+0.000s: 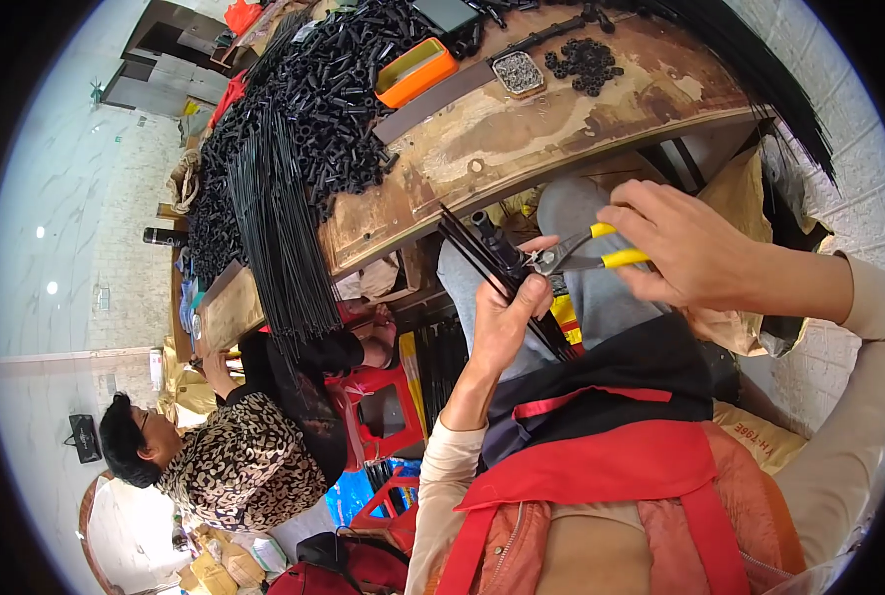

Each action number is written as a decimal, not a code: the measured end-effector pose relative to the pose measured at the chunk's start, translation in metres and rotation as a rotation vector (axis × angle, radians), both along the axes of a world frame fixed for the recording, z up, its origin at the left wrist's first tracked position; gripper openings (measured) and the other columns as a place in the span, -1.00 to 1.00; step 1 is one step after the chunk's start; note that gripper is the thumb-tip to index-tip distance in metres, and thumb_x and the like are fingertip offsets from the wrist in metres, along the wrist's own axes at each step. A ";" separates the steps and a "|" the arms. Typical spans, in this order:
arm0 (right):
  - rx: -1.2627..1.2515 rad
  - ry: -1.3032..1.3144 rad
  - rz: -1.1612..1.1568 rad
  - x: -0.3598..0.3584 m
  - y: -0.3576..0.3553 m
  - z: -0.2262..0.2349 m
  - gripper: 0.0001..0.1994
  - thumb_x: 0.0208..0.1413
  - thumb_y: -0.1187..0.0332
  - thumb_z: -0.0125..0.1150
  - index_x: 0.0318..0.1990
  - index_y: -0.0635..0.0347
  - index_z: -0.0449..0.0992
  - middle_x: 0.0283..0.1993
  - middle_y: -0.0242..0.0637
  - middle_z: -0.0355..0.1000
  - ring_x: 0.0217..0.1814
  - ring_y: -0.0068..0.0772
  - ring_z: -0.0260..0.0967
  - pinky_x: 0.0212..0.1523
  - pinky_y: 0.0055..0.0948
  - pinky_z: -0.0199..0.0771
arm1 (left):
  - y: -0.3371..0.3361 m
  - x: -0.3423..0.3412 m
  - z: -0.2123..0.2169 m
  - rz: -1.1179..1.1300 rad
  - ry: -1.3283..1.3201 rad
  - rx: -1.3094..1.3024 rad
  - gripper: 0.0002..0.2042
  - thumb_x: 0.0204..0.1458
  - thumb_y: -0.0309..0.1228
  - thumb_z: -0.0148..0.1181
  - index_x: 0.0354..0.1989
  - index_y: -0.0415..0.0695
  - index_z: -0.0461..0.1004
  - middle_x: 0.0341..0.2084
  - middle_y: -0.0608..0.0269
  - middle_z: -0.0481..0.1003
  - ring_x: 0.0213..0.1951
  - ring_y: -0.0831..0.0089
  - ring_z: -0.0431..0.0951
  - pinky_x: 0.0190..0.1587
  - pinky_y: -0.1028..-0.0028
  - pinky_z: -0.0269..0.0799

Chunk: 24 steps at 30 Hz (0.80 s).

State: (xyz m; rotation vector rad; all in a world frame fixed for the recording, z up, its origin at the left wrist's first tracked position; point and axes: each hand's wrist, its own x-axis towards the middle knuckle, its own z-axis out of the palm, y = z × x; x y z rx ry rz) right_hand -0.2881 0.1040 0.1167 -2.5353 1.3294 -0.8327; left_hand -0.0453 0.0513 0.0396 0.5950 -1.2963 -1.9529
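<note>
My left hand (507, 312) is closed around a bundle of thin black rods (472, 253) and a black tubular plastic fitting (499, 243), held above my lap. In my right hand (680, 243) is a pair of pliers with yellow handles (624, 258). The metal jaws of the pliers meet the side of the fitting close to my left thumb. Whether the jaws are fully closed on a part there is too small to tell. Lower ends of the rods come out below my left hand.
Ahead stands a wooden workbench (442, 178) with a heap of black plastic fittings (303, 109), an orange box (417, 74), a small tray of metal pieces (518, 73) and black rings (583, 66). Long black rods (279, 228) overhang its edge. Another person (234, 446) sits at the left near a red stool (383, 407).
</note>
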 end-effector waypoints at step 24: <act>0.979 -0.258 -0.051 0.005 0.002 0.001 -0.66 0.08 0.19 0.23 -0.20 0.28 0.35 -0.48 -0.24 0.36 -0.42 -0.28 0.42 -0.39 -0.30 0.36 | -0.006 0.000 -0.004 0.001 -0.011 -0.039 -0.51 0.23 -0.17 0.10 0.16 -0.33 0.30 -0.59 0.48 0.22 -0.53 0.66 0.19 -0.45 0.60 0.14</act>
